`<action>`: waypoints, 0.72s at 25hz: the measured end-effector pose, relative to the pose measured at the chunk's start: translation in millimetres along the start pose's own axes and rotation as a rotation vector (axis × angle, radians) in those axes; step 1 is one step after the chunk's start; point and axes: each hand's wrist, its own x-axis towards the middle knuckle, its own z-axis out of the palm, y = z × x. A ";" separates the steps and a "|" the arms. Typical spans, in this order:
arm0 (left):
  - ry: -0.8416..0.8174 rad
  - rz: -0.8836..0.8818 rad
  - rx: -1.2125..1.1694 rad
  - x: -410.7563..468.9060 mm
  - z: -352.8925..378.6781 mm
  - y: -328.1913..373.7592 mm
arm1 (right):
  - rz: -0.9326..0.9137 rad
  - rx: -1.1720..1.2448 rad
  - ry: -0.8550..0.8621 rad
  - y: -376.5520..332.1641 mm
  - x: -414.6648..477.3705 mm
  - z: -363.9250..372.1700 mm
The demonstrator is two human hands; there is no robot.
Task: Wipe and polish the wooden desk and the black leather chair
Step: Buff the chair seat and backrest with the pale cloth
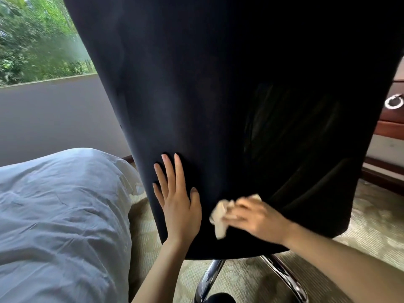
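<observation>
The black chair [218,95] fills most of your view; you are behind it, facing the back of its backrest, which blocks almost everything beyond. Your left hand [177,197] lies flat against the lower left part of the backrest, fingers spread and pointing up, gripping nothing. Your right hand [255,217] is closed around a crumpled, pale cloth [220,217] and presses it on the backrest near the bottom edge, just beside your left hand. The right hand and the cloth are blurred, so you cannot make out the fingers clearly.

Under the backrest, 2 shiny metal legs [282,278] of the chair base spread over the pale green carpet [371,219]. A dark rounded shape sits at the bottom edge of the view between them; you cannot tell what it is.

To your left, a bed with rumpled white bedding [61,215] lies close to the chair, near your left forearm. Behind it a grey wall runs below a window [37,38] full of green trees.

The wooden desk [391,125] shows only as a reddish-brown sliver at the right edge, mostly hidden by the chair. A small dark object with a white ring [394,102] rests on it.
</observation>
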 end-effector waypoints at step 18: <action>0.035 -0.074 0.009 1.0 5.2 4.8 | -0.100 -0.308 0.217 111.6 71.0 -107.1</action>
